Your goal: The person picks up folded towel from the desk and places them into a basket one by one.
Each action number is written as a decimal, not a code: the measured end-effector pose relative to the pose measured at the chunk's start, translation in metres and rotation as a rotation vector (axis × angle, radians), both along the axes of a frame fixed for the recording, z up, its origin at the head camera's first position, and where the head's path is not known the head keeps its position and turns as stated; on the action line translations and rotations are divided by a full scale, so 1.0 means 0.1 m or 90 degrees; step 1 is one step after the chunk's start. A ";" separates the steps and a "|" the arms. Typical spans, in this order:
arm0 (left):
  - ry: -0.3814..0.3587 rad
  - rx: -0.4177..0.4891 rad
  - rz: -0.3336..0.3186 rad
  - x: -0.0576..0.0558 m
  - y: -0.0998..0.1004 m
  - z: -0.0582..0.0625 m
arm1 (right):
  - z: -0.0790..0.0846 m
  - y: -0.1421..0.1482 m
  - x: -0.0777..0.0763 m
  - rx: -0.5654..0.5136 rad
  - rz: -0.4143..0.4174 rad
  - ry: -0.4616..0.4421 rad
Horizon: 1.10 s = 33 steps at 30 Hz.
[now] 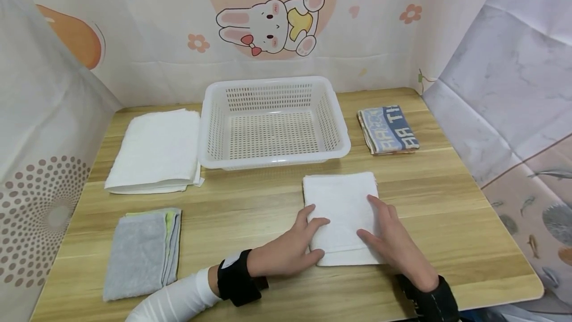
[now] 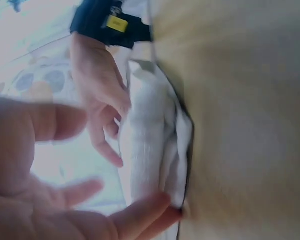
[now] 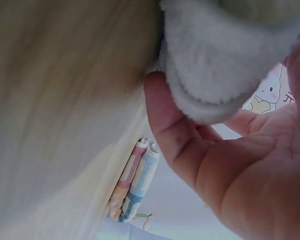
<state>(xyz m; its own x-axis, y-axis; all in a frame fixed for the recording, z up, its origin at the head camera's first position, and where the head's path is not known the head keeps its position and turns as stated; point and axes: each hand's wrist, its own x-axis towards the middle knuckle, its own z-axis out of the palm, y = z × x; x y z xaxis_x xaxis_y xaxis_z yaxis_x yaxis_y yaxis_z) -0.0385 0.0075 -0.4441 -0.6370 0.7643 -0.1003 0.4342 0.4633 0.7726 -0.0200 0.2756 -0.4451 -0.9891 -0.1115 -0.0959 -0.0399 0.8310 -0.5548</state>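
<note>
A folded white towel lies in front of the person, its layered edge showing in the left wrist view. At its left side the left hand has its fingers spread, the fingertips right at the edge and overlapping the top. The right hand is at the opposite side, with thumb and fingers apart along that edge. From the right wrist, a fingertip shows low against the fluffy folded side, close over the table. Neither hand curls round the towel.
A white perforated basket stands at the back middle. To its left lies a larger folded white towel, with a folded grey towel nearer the front. A blue patterned folded towel lies at back right on the wooden table.
</note>
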 end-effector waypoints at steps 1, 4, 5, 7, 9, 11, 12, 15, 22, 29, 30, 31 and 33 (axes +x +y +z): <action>-0.028 0.012 0.019 0.00 0.01 0.00 | 0.00 0.00 0.00 0.000 0.000 0.002; -0.106 0.061 0.078 -0.02 0.03 0.00 | 0.00 0.00 0.00 0.001 0.001 0.004; -0.132 0.081 0.096 -0.03 0.04 -0.01 | 0.00 0.00 0.00 0.001 0.001 0.003; -0.200 0.130 0.132 -0.04 0.06 -0.02 | 0.00 0.00 0.00 0.003 0.002 -0.001; -0.274 0.185 0.160 -0.05 0.07 -0.04 | 0.00 0.00 0.00 0.005 0.001 -0.005; -0.336 0.223 0.189 -0.06 0.08 -0.05 | 0.00 0.00 0.00 0.008 -0.002 -0.007; -0.361 0.238 0.201 -0.06 0.08 -0.05 | 0.00 0.00 0.00 0.008 -0.002 -0.008; -0.395 0.269 0.220 -0.08 0.10 -0.06 | -0.01 0.00 0.00 0.006 -0.005 -0.005; -0.408 0.278 0.212 -0.09 0.11 -0.02 | -0.02 -0.01 0.02 -0.008 0.003 0.022; -0.380 0.230 0.161 -0.08 0.13 -0.03 | -0.03 -0.03 0.02 -0.023 0.014 0.027; -0.359 0.219 0.145 -0.08 0.13 -0.03 | -0.02 -0.03 0.02 -0.021 0.015 0.023; -0.340 0.212 0.129 -0.07 0.13 -0.04 | -0.02 -0.03 0.02 -0.019 0.016 0.020; -0.296 0.194 0.101 -0.06 0.13 -0.04 | -0.02 -0.04 0.02 -0.011 0.021 0.014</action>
